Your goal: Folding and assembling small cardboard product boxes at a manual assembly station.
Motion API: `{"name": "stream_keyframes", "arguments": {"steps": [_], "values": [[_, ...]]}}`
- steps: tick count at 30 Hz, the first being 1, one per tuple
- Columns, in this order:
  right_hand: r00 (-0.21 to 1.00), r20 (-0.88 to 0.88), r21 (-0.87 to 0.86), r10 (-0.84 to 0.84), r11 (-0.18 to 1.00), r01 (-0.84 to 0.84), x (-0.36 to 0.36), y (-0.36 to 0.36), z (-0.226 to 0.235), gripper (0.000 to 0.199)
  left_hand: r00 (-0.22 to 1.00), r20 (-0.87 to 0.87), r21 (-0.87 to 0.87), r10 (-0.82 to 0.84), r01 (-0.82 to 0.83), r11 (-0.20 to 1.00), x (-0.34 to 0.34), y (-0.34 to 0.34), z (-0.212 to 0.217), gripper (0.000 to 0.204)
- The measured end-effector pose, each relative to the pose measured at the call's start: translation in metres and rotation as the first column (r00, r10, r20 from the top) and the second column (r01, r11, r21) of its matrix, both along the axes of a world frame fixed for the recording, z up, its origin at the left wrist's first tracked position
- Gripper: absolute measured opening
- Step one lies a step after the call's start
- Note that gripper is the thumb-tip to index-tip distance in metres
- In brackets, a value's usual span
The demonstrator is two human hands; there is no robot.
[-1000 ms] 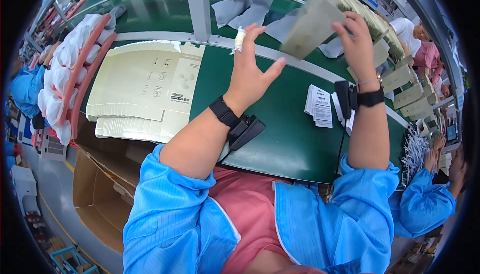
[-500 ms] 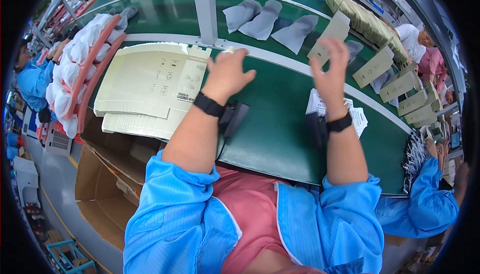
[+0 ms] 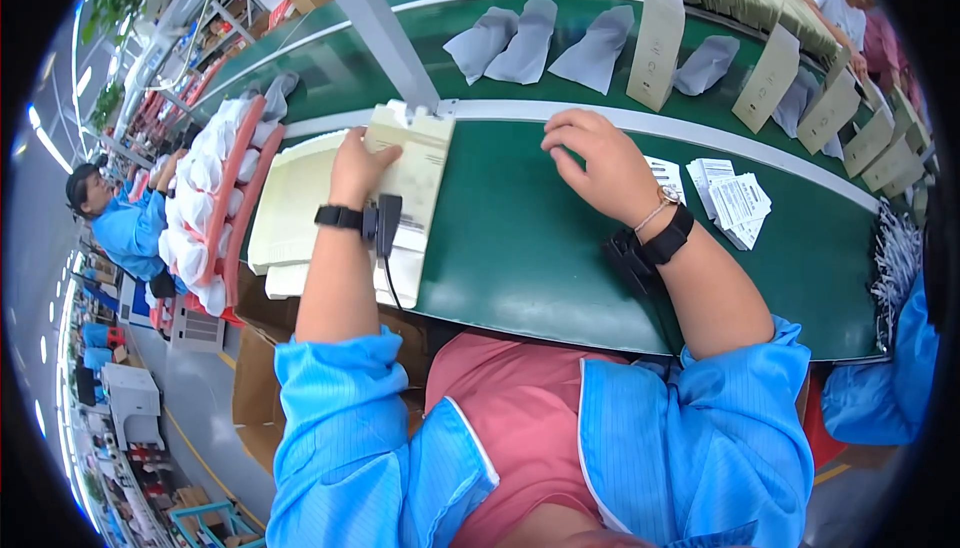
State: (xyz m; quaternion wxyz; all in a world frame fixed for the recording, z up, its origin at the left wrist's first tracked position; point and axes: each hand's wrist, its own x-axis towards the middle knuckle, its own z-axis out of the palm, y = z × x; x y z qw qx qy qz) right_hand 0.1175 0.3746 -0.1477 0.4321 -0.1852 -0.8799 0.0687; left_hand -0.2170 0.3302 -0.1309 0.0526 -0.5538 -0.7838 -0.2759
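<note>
Flat cream cartons, top one under left hand, fingertips hidden, right hand empty

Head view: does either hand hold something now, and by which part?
The left hand grips the top flat carton of the stack at its left edge. The right hand rests on the green table, holding nothing.
</note>
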Motion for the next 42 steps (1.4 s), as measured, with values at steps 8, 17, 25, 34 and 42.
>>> {"name": "stream_keyframes", "arguments": {"steps": [8,17,25,34,42], "values": [[0.689,-0.71,-0.536,0.143,0.525,-0.661,-0.011,-0.038,0.015,0.03,0.568,0.428,0.656,-0.703,0.34,0.674,0.164,-0.043,0.064,0.035],[0.622,-0.676,-0.118,0.395,0.775,-0.621,-0.019,-0.039,0.017,0.061,0.291,0.15,0.799,-0.945,0.528,0.289,0.165,-0.009,0.044,0.054],[0.64,-0.698,-0.333,0.32,0.646,-0.686,-0.016,-0.037,0.024,0.078,0.058,0.061,0.856,-0.996,0.511,0.082,0.177,-0.006,-0.002,0.082],[0.723,-0.56,-0.348,0.404,0.678,-0.648,-0.029,-0.03,0.006,0.064,0.345,-0.108,0.876,-0.932,0.477,0.075,0.163,-0.006,-0.019,0.068],[0.556,-0.766,-0.366,0.324,0.491,-0.79,-0.035,-0.037,0.005,0.055,0.4,-0.166,0.796,-0.901,0.594,0.117,0.155,-0.01,-0.016,0.037]]}}
